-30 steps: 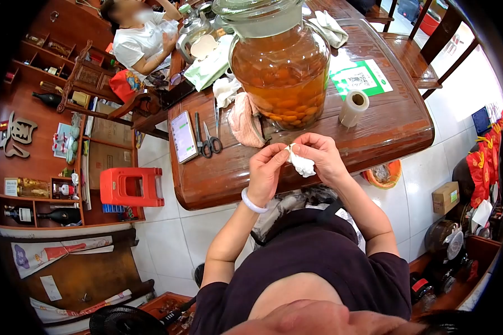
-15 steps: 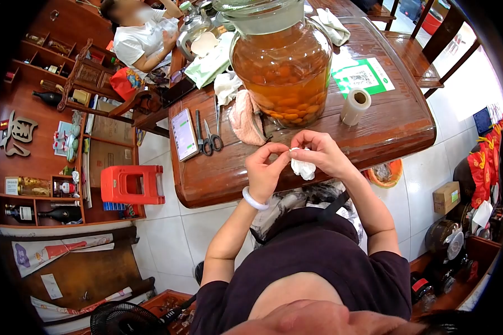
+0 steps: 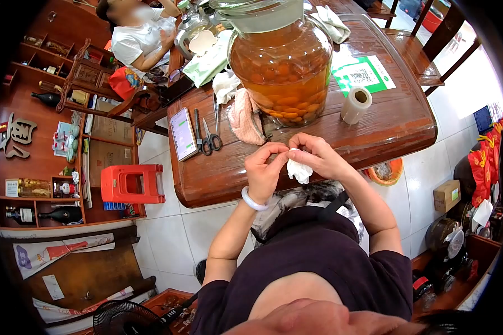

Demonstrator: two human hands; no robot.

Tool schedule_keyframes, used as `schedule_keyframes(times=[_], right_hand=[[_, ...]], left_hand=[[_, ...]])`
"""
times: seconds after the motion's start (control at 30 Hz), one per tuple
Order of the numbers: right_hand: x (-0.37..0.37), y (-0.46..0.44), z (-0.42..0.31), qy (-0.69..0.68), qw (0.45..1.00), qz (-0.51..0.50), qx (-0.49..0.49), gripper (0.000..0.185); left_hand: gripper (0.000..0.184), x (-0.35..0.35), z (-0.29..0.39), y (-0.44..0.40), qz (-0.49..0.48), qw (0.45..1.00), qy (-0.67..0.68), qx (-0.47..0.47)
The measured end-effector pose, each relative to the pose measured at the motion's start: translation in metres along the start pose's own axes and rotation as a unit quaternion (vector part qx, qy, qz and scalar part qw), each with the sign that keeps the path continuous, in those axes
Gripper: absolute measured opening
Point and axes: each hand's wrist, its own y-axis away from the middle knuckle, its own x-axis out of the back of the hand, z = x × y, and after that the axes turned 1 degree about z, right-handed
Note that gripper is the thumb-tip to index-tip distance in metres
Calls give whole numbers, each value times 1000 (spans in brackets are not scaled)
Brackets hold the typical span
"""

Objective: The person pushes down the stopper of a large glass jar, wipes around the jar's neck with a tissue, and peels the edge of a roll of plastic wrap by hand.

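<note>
My left hand [image 3: 264,166], with a pale bangle [image 3: 254,199] at its wrist, is closed in a pinch at the table's front edge. Its fingertips meet those of my right hand [image 3: 318,157], and whatever is between them is too small to make out. A crumpled white tissue [image 3: 299,172] hangs below my right hand's thumb and fingers, which are closed on it. Just beyond the hands lie a pink cloth [image 3: 245,118] and a big glass jar [image 3: 282,72] of amber liquid with orange fruit at the bottom.
On the wooden table [image 3: 223,178] lie a phone [image 3: 183,134], scissors [image 3: 209,139], a clear roll [image 3: 356,106] and a green-and-white QR card [image 3: 366,75]. A red stool [image 3: 131,184] stands left. Another person [image 3: 142,42] sits at the far left. Below the right edge is an orange bin [image 3: 385,172].
Both hands stay in nearly the same place, fingertips together. The white tissue has shifted slightly left and changed its folds a little.
</note>
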Motion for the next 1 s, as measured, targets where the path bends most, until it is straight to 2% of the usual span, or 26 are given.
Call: schedule_keyframes(times=[0.1, 0.27, 0.33, 0.37, 0.53, 0.6, 0.7, 0.83, 0.93, 1.0], right_hand=[[-6, 2, 5, 2, 999, 36, 29, 21], [-8, 5, 4, -5, 998, 54, 26, 18], [-6, 6, 6, -73, 997, 32, -21, 16], [-5, 6, 11, -72, 997, 32, -20, 16], [-7, 6, 19, -255, 966, 24, -47, 17], [-7, 5, 18, -283, 957, 24, -56, 18], [-4, 5, 17, -332, 940, 19, -78, 19], [-2, 4, 12, -361, 928, 25, -92, 17], [-2, 4, 10, -332, 939, 32, -78, 18], [0, 4, 7, -305, 949, 33, -78, 16]], left_hand=[[6, -3, -5, 2, 12, 996, 80, 47], [5, -7, -4, 3, 22, 996, 71, 56], [5, -6, -4, 2, 15, 996, 71, 58], [5, -5, -3, 1, 2, 995, 74, 61], [7, -1, 7, -2, -26, 992, 90, 82], [9, 0, 6, -3, -16, 978, 150, 144], [12, 1, 3, -5, -19, 965, 190, 179], [13, -1, 4, -5, -22, 958, 226, 176], [13, -2, 7, -5, -17, 964, 209, 164], [12, -2, 7, -3, -14, 984, 131, 123]])
